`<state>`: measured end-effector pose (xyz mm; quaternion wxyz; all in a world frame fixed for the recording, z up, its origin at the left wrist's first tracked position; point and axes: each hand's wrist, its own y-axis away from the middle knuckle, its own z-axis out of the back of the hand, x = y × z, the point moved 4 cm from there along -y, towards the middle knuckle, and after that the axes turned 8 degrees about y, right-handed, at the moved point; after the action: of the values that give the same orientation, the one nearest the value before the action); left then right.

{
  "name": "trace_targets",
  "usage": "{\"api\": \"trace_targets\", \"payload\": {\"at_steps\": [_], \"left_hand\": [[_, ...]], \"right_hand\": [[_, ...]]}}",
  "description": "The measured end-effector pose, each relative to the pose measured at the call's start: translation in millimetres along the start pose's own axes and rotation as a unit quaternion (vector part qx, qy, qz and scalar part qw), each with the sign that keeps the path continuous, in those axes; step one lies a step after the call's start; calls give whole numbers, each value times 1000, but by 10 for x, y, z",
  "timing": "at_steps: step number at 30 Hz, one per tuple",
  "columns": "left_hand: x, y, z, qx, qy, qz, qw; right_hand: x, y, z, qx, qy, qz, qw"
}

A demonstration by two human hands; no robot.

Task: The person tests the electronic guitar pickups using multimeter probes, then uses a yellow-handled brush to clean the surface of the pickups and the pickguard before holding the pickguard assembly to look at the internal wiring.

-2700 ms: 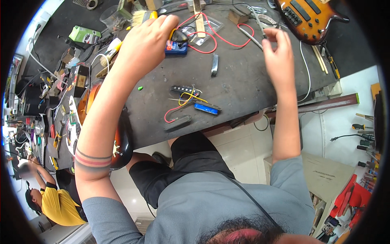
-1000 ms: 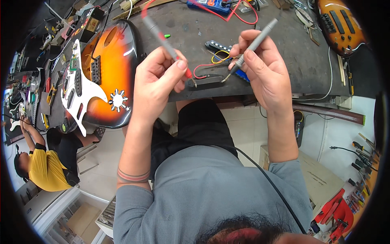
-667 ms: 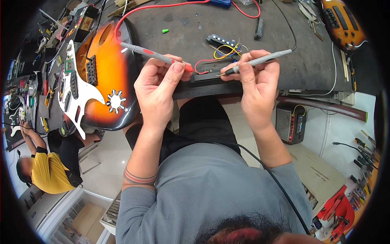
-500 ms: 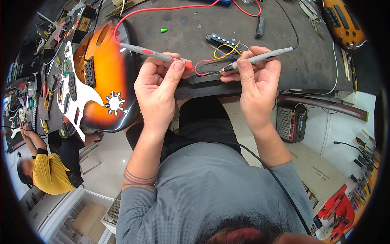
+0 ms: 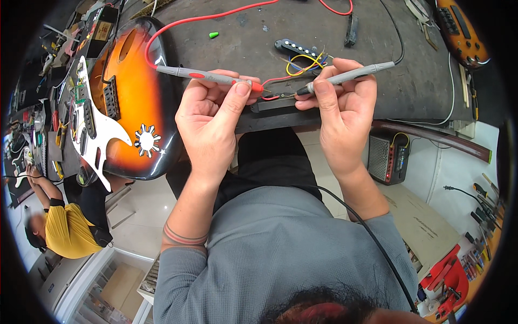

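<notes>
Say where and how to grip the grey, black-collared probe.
Grip the grey pen-shaped probe by the barrel behind its black collar, likely from the near side as the right hand does: metal tip points left, black cable leaves the right end.

Left hand (image 5: 210,116) left of frame centre, in upper half; left thumb (image 5: 236,99) pressed to curled fingers in pinch, tip aimed up and right. Right hand (image 5: 344,116) right of centre, about same height; right thumb (image 5: 326,100) nearly upright, fingers bent, also pinched. Hands apart, fingertips toward each other. Left forearm (image 5: 192,202) slants up and slightly right, dark and reddish bands (image 5: 185,236) near elbow. Right forearm (image 5: 362,191) slants up and left.
</notes>
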<state>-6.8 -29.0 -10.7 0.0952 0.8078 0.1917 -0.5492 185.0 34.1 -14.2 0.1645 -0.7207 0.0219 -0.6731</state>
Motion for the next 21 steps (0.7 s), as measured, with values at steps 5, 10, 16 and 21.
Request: {"api": "trace_targets", "payload": {"at_steps": [5, 10, 16, 21], "left_hand": [[-7, 15, 0, 1, 7, -3, 1000], [-13, 45, -2, -1, 0, -9, 1000], [-14, 62, 7, 8, -12, -18, 1000], [-19, 52, -9, 5, -19, -17, 1000]], "right_hand": [[2, 4, -3, 0, 3, -3, 1000], [22, 20, -14, -9, -13, -27, 1000], [31, 16, -19, -5, 0, -23, 1000], [52, -2, -22, -2, 16, -23, 1000]]}}
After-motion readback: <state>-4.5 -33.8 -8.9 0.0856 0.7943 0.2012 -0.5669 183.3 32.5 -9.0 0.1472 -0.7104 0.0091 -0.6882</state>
